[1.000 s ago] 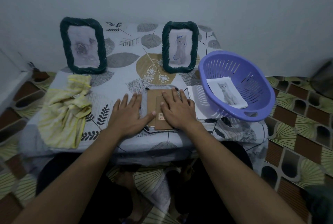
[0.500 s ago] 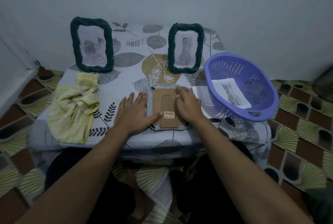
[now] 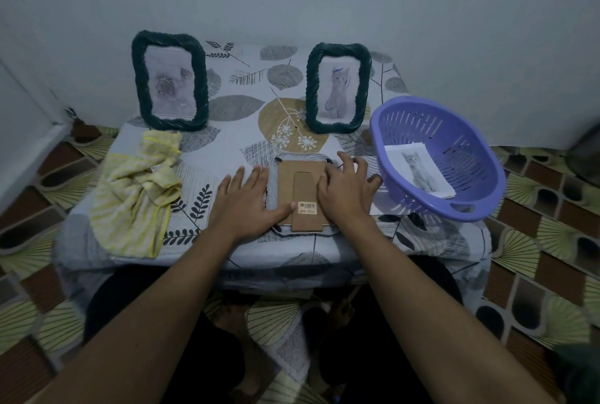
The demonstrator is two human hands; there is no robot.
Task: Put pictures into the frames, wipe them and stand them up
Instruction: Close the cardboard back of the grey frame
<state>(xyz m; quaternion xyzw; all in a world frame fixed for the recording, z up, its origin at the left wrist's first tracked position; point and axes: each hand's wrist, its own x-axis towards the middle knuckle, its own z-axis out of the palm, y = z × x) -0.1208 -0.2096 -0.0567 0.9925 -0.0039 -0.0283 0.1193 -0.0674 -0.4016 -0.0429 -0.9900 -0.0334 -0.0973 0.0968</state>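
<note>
At near edge of worktop (image 3: 227, 150), 6 o'clock: third frame (image 3: 302, 195) lies face down, brown backing and stand up. Left hand (image 3: 246, 202) flat, fingers spread, over frame's left edge, thumb on backing. Right hand (image 3: 347, 189) splayed, fingers slightly bent, pressing frame's right side. Two dark frames stand upright with pictures in: one at 10 o'clock (image 3: 168, 80), one at 1 o'clock (image 3: 337, 86). Yellow cloth (image 3: 136, 195) crumpled at 8 o'clock. Purple basket (image 3: 480, 208) at 3 o'clock, cat picture (image 3: 418, 173) inside.
</note>
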